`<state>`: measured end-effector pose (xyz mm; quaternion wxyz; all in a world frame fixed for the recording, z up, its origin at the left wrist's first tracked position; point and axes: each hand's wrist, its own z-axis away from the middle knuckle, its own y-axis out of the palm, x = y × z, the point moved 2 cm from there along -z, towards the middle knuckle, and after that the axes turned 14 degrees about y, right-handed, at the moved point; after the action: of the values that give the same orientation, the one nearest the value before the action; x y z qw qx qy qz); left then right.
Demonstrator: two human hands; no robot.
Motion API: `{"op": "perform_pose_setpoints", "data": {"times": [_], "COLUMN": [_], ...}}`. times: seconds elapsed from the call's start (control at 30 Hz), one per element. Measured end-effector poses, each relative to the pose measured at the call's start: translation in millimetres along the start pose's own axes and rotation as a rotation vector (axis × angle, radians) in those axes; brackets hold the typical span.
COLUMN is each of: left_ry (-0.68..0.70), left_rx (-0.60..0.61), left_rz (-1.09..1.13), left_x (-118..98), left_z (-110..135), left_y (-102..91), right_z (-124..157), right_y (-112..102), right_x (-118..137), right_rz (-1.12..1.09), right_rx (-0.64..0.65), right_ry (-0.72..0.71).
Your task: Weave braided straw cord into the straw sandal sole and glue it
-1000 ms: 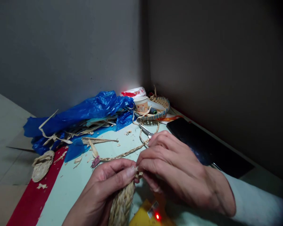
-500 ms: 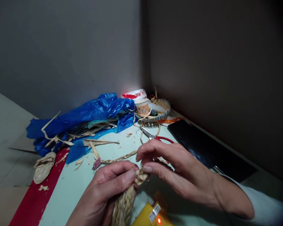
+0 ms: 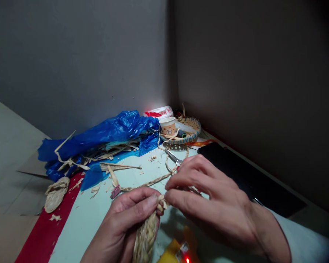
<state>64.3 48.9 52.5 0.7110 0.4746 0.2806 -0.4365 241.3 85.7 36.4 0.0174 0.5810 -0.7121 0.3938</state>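
A thick braided piece of dried straw point(image 3: 144, 237) runs up from the bottom edge between my hands. My left hand point(image 3: 126, 215) grips it, thumb pressed on top near its upper end. At that end my right hand point(image 3: 208, 201) has its thumb and fingers closed together, touching the straw tip. Its fingers hide exactly what they pinch. Behind my hands a thin straw braid point(image 3: 153, 181) lies on the table, a pink clip point(image 3: 115, 191) at its left end. Scissors point(image 3: 173, 157) lie beyond my right hand, their handles mostly covered.
A blue plastic bag point(image 3: 106, 128) with straw strips lies at the back left. Behind are a paper cup point(image 3: 167, 126) and a woven basket point(image 3: 193, 128). A black flat panel point(image 3: 244, 179) lies right. A small woven slipper point(image 3: 56, 195) sits left; a yellow object point(image 3: 168, 252) with a red light is below.
My right hand has turned and shifted slightly right, its fingers drawn closer together at the straw tip. My left hand keeps its grip. The view has shifted slightly.
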Motion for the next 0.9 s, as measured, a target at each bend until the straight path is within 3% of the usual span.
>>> {"op": "perform_pose_setpoints", "data": {"times": [0.23, 0.53, 0.9], "left_ry": [0.064, 0.135, 0.201], "left_rx": [0.093, -0.016, 0.017], "left_rz": [0.061, 0.082, -0.055], "left_x": [7, 11, 13], "left_z": [-4, -5, -11], "left_y": [-4.9, -1.0, -5.3], "right_z": [7, 4, 3], "right_y": [-1, -3, 5], "right_x": [4, 8, 6], "right_rz": [0.18, 0.32, 0.258], "right_rx": [-0.01, 0.011, -0.031], "right_ry": [-0.109, -0.194, -0.287]}}
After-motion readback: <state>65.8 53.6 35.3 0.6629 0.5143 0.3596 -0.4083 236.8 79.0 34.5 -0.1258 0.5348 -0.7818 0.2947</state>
